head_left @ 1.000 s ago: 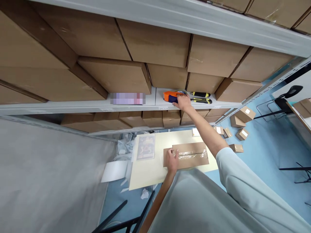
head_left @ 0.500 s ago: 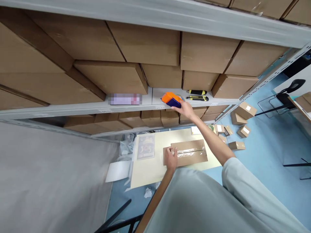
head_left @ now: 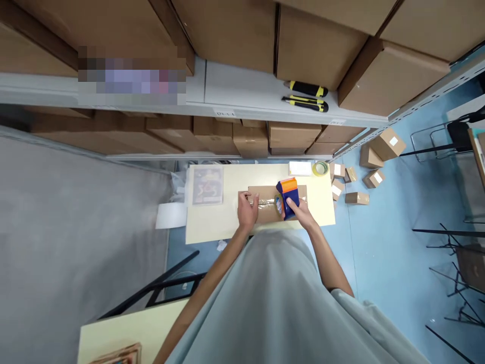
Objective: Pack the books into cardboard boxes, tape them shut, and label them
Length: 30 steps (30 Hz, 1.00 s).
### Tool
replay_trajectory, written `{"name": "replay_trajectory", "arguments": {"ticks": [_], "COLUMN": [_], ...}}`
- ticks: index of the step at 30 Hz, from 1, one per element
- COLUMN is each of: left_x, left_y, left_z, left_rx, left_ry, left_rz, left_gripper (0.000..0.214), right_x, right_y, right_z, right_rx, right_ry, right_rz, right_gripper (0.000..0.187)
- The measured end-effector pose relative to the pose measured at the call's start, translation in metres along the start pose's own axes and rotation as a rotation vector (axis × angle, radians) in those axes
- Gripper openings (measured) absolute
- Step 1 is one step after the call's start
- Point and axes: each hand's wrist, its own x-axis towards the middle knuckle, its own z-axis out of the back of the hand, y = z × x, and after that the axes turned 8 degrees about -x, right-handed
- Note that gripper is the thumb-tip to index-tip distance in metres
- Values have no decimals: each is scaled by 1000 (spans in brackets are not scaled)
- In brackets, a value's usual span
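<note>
A flat brown cardboard box (head_left: 265,215) lies on the pale yellow table (head_left: 212,222), with shiny clear tape along its middle seam. My left hand (head_left: 248,211) holds the box at its left end, fingers bent and thumb on the top. In my right hand (head_left: 299,210) is a blue and orange tape dispenser (head_left: 290,194), gripped over the right part of the box. A tape roll partly shows at the dispenser's left side. I cannot tell whether the dispenser touches the box.
Behind the table stands a grey shelf (head_left: 242,101) of cardboard boxes, with two yellow-black utility knives (head_left: 306,96) on it. A white box (head_left: 299,168) and a tape roll (head_left: 320,168) sit at the table's back right. Several small boxes (head_left: 357,198) lie on the floor.
My right hand has brought the tape dispenser down from the shelf to above the box. My left hand stays at the box's left end. The view has tilted downward.
</note>
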Motion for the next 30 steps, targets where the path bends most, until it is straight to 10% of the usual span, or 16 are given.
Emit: {"name": "replay_trajectory", "arguments": {"ticks": [9,14,21,30], "left_x": [-1,-3,5,19], "left_y": [-21,-76,-150,-152], "left_z": [9,27,34,31], "left_rx": [21,-103,-250,-206], "left_ry": [43,60,384,400], "left_rz": [82,-78,-41,-5], "left_gripper": [27,36,48,50], "right_x": [10,13,14,15], "right_y": [-38,-45,-41,-49], "right_z": [6,12,15,16], "right_rx": [-145,-166,-192,-189], "right_ry": [1,34,36,63], "right_rz": [-22,-73,-50,-28], "right_gripper": [65,57,54,51]}}
